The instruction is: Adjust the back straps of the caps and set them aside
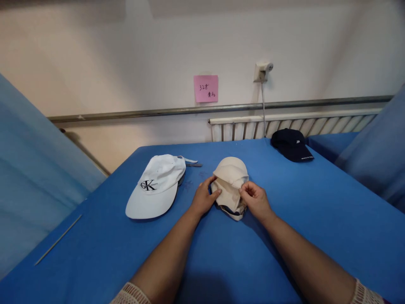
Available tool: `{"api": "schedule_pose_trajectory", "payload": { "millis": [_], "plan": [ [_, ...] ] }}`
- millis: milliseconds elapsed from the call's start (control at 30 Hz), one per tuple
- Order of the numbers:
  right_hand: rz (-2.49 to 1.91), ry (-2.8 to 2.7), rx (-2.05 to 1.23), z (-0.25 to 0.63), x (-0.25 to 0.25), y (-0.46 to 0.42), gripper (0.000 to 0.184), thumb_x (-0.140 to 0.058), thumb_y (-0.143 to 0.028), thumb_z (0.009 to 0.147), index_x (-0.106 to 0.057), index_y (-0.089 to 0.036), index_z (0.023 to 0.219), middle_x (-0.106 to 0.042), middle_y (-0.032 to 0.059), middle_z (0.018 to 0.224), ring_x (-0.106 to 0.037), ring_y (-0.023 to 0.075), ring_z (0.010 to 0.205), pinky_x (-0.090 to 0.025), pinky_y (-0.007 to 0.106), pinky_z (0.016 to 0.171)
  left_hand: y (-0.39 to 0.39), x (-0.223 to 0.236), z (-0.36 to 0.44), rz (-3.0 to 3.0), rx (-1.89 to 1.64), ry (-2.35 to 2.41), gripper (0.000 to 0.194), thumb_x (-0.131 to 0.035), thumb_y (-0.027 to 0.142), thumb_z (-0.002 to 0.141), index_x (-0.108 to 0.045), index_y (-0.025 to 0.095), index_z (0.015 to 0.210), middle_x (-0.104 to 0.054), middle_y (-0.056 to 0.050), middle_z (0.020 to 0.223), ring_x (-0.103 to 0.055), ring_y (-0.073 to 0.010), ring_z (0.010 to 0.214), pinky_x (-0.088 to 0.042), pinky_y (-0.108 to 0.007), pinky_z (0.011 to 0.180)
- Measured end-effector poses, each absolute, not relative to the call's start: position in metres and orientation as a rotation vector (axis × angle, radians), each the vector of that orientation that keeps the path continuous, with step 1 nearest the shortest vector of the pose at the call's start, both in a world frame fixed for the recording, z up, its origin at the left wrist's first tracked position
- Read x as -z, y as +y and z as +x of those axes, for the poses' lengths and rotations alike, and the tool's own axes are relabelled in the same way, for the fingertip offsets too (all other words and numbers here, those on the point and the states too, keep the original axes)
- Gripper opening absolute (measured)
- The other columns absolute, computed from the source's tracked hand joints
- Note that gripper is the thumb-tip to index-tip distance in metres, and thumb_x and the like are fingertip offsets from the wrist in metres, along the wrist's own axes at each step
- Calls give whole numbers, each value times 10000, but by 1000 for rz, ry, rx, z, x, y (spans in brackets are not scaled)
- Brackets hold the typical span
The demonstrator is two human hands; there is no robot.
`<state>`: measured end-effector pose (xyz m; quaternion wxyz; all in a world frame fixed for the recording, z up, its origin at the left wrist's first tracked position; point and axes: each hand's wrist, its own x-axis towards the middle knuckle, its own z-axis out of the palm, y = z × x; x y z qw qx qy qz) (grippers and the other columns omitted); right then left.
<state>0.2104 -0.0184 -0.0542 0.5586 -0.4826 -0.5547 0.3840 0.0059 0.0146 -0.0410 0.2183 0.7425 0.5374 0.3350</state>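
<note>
A beige baseball cap [230,169] lies on the blue table between my two hands, its brim toward the wall and its back strap toward me. The crown is creased and partly folded. My left hand [204,197] grips the cap's left side, thumb on the fabric and fingers at the edge. On the right side, my right hand [255,200] pinches the cloth between thumb and fingertips. To the left rests a white cap [163,177] with black "CK" lettering, its strap pointing right. A dark navy cap [289,143] sits at the far right.
The blue table [316,211] reaches to the wall and a radiator [316,124]. A thin stick [58,240] lies near its left edge. Blue curtains [31,169] hang on both sides. A metal rail [152,113], a pink note [206,88] and a socket [261,72] are on the wall.
</note>
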Motion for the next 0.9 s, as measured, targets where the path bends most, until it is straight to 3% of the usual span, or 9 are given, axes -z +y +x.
{"api": "schedule_pose_trajectory", "payload": {
  "millis": [167,267,433,600,900],
  "plan": [
    [-1150,-1305,-915,208,58,-18,222,-596,-341,774,-492,-195,644,-431,-57,526,-382,95,495,-296,220,475,17,40,10,2267,-698,1616,209,-614,229,805,-676,203,1003,-716,-53,1005,-602,-237,922,-415,-381,888],
    [-1154,-1309,-911,208,59,-17,225,-592,-346,782,-492,-193,650,-431,-57,531,-381,93,493,-296,218,473,16,37,10,2281,-711,1670,110,-567,202,824,-676,199,839,-705,-51,844,-589,-222,837,-415,-354,820],
    [-1177,-1282,-800,215,56,-14,208,-579,-353,805,-512,-191,693,-448,-55,547,-397,93,493,-324,217,479,14,30,2,1938,-1021,1484,104,-586,260,812,-666,195,820,-669,-23,795,-580,-182,775,-429,-289,735],
    [-1175,-1361,-666,225,45,-17,186,-599,-340,812,-547,-188,718,-476,-45,568,-413,94,502,-325,221,485,12,22,-8,1415,-1170,1218,247,-659,403,758,-651,167,830,-635,6,767,-550,-130,699,-422,-231,674],
    [-943,-1292,-1215,225,44,-16,203,-599,-351,787,-510,-200,686,-453,-63,488,-379,94,443,-304,230,461,7,28,1,1298,-1084,1137,326,-683,449,749,-631,148,864,-618,-5,769,-530,-116,683,-414,-222,647]
  ]
}}
